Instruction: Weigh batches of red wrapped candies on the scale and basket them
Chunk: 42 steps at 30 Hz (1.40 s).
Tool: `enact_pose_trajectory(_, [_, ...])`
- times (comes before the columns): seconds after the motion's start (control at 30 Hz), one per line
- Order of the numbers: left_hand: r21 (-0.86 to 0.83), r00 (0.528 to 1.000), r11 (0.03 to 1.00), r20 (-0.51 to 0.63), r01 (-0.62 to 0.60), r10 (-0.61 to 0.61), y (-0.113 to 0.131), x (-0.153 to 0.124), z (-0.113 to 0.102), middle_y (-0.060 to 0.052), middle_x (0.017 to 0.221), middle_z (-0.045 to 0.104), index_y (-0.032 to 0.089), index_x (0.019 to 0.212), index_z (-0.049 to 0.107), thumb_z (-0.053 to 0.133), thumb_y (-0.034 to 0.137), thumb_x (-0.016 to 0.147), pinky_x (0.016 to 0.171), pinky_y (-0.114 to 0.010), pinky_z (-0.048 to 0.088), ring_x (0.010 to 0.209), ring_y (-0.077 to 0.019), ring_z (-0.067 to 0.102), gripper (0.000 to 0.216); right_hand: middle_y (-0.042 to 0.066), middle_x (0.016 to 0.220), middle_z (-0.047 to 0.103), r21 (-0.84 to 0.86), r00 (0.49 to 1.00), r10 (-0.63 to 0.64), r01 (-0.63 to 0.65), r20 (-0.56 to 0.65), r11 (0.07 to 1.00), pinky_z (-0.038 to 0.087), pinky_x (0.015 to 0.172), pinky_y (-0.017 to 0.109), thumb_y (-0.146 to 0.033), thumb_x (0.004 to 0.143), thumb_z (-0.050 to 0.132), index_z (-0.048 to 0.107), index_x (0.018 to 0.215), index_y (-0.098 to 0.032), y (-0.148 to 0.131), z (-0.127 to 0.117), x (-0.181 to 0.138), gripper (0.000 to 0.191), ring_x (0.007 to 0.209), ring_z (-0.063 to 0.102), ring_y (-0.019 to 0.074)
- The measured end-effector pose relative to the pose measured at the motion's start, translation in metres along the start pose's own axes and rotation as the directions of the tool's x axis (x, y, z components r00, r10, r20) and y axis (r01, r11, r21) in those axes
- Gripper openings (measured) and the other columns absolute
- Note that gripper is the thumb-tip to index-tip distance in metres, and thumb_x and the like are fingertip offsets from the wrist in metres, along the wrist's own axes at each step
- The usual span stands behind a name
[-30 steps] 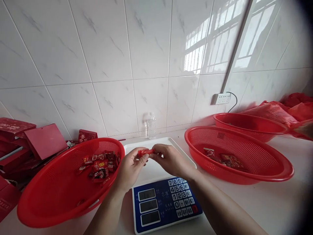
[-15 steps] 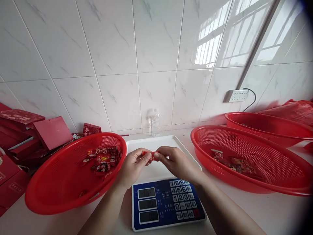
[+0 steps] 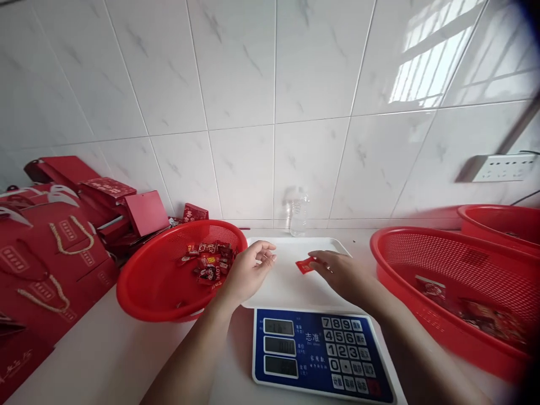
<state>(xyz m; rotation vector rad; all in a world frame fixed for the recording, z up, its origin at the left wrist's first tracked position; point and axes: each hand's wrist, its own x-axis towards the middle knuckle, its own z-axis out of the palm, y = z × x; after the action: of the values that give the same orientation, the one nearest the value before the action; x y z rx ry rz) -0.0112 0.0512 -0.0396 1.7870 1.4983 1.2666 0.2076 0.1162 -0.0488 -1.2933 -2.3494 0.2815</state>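
Between the thumb and fingers of my right hand [image 3: 333, 269] is a small red wrapped candy [image 3: 304, 265], held over the white weighing tray [image 3: 278, 292]. My left hand [image 3: 252, 270] hovers at the tray's left side, fingers apart and slightly curled, holding nothing. In front of both hands lies the scale's blue keypad panel [image 3: 312, 337] with its number keys and displays. Just left of my left hand stands a red plastic basket [image 3: 143, 287], where several wrapped candies [image 3: 208, 261] are gathered at the right side.
Another red basket [image 3: 405, 264] with some packets [image 3: 432, 288] stands at the right, a further basket [image 3: 506, 225] behind it. A clear plastic bottle [image 3: 298, 214] is by the tiled wall. Red gift bags [image 3: 42, 270] and boxes [image 3: 147, 212] crowd the left. A power strip [image 3: 502, 167] hangs on the wall.
Both hands held the candy together before; now my left hand has let go and moved apart, while my right keeps it. The view has turned left, showing more gift bags.
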Motion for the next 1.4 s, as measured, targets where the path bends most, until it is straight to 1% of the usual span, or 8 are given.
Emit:
enact_pose_trajectory(0.2, [0.418,0.97,0.908,0.217,0.005,-0.106,0.0,-0.025,-0.029,-0.01,0.139,0.053,0.022,0.129,0.054,0.053,0.031,0.088,0.105,-0.042,0.039,0.129,-0.0272,0.047,0.041,0.008,0.105,0.073,0.015,1.0,0.025,-0.025,0.0,1.0,0.053,0.073,0.038,-0.038,0.092,0.04,0.062,0.12,-0.021,0.008,0.0,0.0,0.04,0.092,0.068,0.026])
enact_pose_trajectory(0.4, [0.525,0.95,0.844,0.196,0.109,-0.244,-0.01,-0.06,-0.069,-0.004,0.151,0.041,0.029,0.14,0.045,0.039,0.029,0.095,0.112,-0.044,0.03,0.14,-0.027,0.033,0.046,0.009,0.102,0.074,0.01,0.999,0.036,-0.036,0.027,0.999,0.053,0.071,0.039,-0.04,0.091,0.039,0.062,0.121,-0.02,0.007,-0.005,-0.001,0.043,0.086,0.069,0.0253])
enact_pose_trajectory(0.6, [0.44,0.83,0.815,0.23,0.376,-0.508,-0.011,-0.096,-0.116,0.003,0.15,0.042,0.041,0.144,0.038,0.043,0.037,0.094,0.112,-0.043,0.031,0.139,-0.0259,0.035,0.05,0.008,0.094,0.075,0.003,0.999,0.022,-0.022,0.035,1.0,0.054,0.072,0.04,-0.041,0.09,0.039,0.062,0.12,-0.02,0.014,-0.001,-0.001,0.044,0.088,0.069,0.0262])
enact_pose_trajectory(0.83, [0.522,0.685,0.742,0.353,0.421,-0.637,0.001,-0.1,-0.158,-0.002,0.139,0.055,0.035,0.142,0.042,0.051,0.044,0.088,0.107,-0.036,0.037,0.131,-0.0238,0.047,0.055,0.006,0.089,0.075,0.03,1.0,0.005,-0.005,-0.005,1.0,0.054,0.066,0.039,-0.044,0.09,0.04,0.062,0.12,-0.022,0.019,0.001,-0.002,0.043,0.082,0.069,0.0255])
enact_pose_trajectory(1.0, [0.644,0.718,0.703,0.332,0.301,-0.611,-0.013,-0.062,-0.148,-0.004,0.149,0.044,0.032,0.143,0.042,0.052,0.044,0.086,0.108,-0.041,0.036,0.133,-0.0281,0.043,0.059,0.006,0.094,0.075,0.037,1.0,0.009,-0.009,-0.002,0.999,0.055,0.067,0.039,-0.046,0.09,0.04,0.062,0.12,-0.023,0.016,-0.002,-0.003,0.044,0.081,0.07,0.0248])
enact_pose_trajectory(1.17, [0.815,0.688,0.577,0.384,0.062,-0.616,-0.036,-0.031,-0.114,-0.004,0.16,0.016,0.033,0.146,0.037,0.061,0.027,0.076,0.112,-0.054,0.023,0.146,-0.0353,0.011,0.075,0.006,0.096,0.075,0.046,1.0,-0.01,0.011,-0.024,0.999,0.056,0.068,0.039,-0.047,0.088,0.041,0.063,0.119,-0.024,0.014,-0.002,-0.004,0.044,0.082,0.071,0.0253])
enact_pose_trajectory(1.3, [0.805,0.687,0.593,0.438,-0.014,-0.579,-0.061,-0.018,-0.098,-0.005,0.158,0.025,0.033,0.145,0.039,0.067,0.023,0.067,0.114,-0.056,0.012,0.146,-0.0353,0.008,0.083,0.006,0.095,0.075,0.032,1.0,-0.005,0.006,-0.023,0.999,0.056,0.067,0.038,-0.046,0.088,0.042,0.063,0.119,-0.026,0.013,-0.003,-0.005,0.042,0.082,0.071,0.0251])
enact_pose_trajectory(1.4, [0.794,0.712,0.605,0.389,0.063,-0.584,-0.078,-0.012,-0.1,-0.007,0.151,0.04,0.035,0.137,0.049,0.073,0.023,0.057,0.11,-0.059,0.021,0.142,-0.0405,0.022,0.084,0.005,0.094,0.075,0.034,0.999,-0.016,0.017,-0.042,0.999,0.056,0.066,0.037,-0.045,0.088,0.043,0.063,0.119,-0.026,0.013,-0.005,-0.006,0.041,0.081,0.071,0.0246])
